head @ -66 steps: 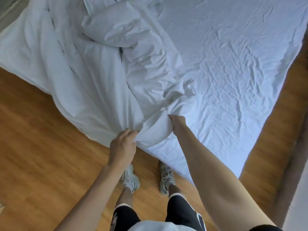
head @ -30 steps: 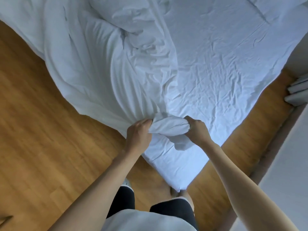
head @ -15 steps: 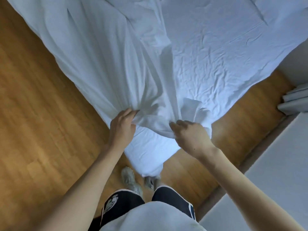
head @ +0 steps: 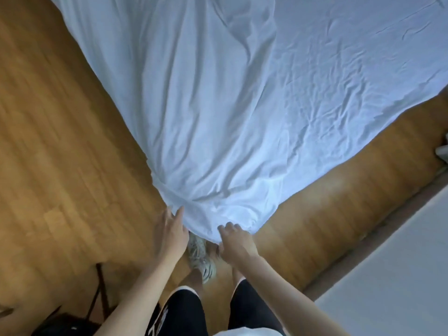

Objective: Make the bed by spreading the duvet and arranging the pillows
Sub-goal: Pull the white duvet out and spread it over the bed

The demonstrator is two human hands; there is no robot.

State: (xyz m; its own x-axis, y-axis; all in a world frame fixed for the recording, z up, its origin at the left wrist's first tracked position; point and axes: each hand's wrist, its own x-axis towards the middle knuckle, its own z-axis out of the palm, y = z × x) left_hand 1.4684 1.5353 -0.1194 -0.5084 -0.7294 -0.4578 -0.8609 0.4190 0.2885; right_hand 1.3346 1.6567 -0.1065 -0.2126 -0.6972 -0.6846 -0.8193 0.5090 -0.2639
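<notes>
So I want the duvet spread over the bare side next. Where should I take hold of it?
Probably at the free corner of the duvet, hanging off the bed's corner in front of you, coming from the foot end. Its edge bunches there, easy to pinch. The left hand touches it with straight fingers; the right hand curls at the hem. The bare sheet lies to the right.

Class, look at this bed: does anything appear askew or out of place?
Yes. The white duvet covers only the bed's left part and hangs off the near corner above the wooden floor, leaving the wrinkled white sheet bare on the right.
</notes>
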